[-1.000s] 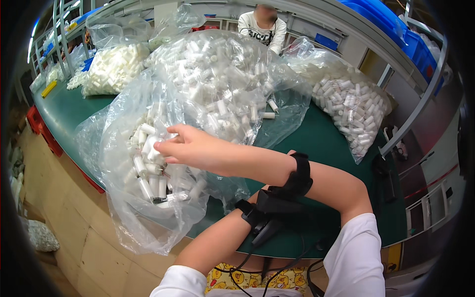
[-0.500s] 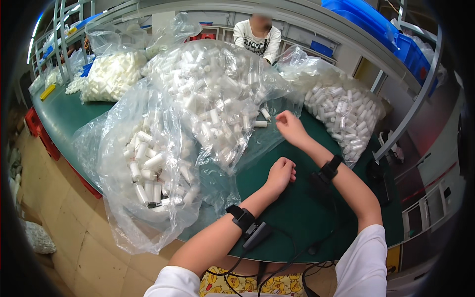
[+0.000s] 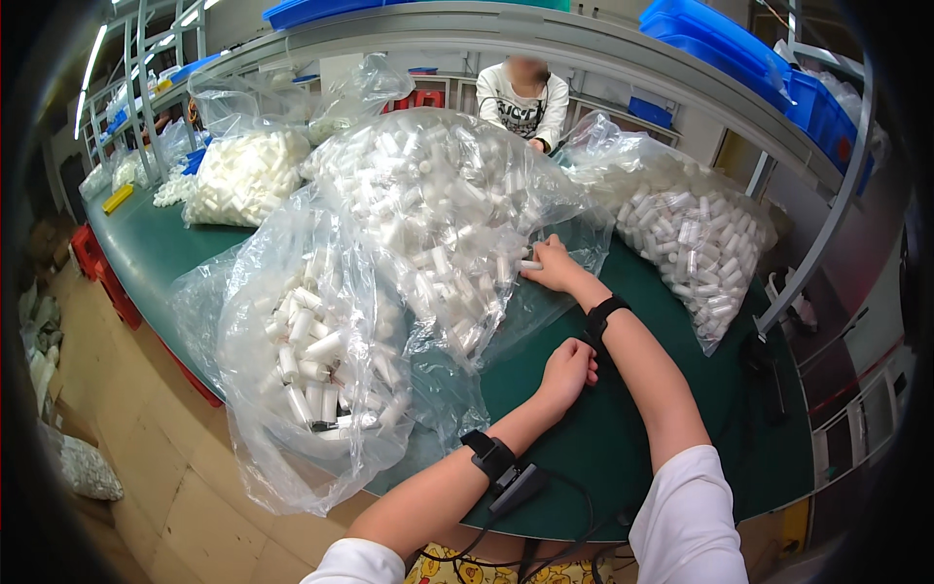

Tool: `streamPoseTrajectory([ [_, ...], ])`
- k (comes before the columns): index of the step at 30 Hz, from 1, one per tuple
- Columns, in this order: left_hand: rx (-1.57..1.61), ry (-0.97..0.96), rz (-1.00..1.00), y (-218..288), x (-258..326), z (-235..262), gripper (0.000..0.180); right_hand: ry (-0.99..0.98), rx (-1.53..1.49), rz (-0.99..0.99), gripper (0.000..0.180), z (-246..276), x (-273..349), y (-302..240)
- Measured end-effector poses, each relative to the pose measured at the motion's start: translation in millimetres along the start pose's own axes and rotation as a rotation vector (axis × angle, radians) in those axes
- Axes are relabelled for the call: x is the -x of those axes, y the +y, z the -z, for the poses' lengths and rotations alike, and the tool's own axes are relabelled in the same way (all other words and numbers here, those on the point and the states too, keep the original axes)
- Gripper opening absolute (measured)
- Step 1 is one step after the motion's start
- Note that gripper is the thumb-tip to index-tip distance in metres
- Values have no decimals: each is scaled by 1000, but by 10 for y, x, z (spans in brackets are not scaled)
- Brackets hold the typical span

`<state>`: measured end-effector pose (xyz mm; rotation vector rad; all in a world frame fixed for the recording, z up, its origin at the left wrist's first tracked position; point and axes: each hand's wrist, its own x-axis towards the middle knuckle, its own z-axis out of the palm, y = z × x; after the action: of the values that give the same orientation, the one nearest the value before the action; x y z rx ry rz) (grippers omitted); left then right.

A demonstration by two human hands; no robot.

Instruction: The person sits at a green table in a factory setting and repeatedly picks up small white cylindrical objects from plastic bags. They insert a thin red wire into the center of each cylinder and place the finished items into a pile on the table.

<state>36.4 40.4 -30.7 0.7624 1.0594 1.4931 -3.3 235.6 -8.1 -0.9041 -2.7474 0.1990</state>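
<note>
My right hand [image 3: 553,266] reaches to the right edge of the big clear plastic bag [image 3: 409,185] heaped with small white cylinders. Its fingers are closed around a loose white cylinder [image 3: 530,264], one end of which sticks out to the left. Closer to me, my left hand [image 3: 567,378] is curled closed just over the green table [image 3: 642,419]; whether it holds anything is hidden. On the left, an open clear bag [image 3: 321,409] contains more white cylinders, some with dark ends. Each wrist wears a black strap.
A further bag of white cylinders [image 3: 696,253] stands at the right. Far left are a bag of cream-white pieces [image 3: 243,175] and a yellow object [image 3: 118,199]. Across the table sits a person [image 3: 525,102]. Blue bins [image 3: 822,112] rest on the overhead shelf; black cables [image 3: 574,516] hang near my lap.
My right hand has moved left and down onto the loose cylinders beside the big bag and closed on one. The left hand stays curled in place; the whole view has shifted slightly.
</note>
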Motion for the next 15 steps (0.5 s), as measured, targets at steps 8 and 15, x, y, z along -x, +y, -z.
streamPoseTrajectory([
  [8,48,-11,9,0,-5,-33,14,72,2,-42,46,158,211,217],
  [15,231,89,17,80,37,-33,40,296,-236,48,44,493,768,14],
])
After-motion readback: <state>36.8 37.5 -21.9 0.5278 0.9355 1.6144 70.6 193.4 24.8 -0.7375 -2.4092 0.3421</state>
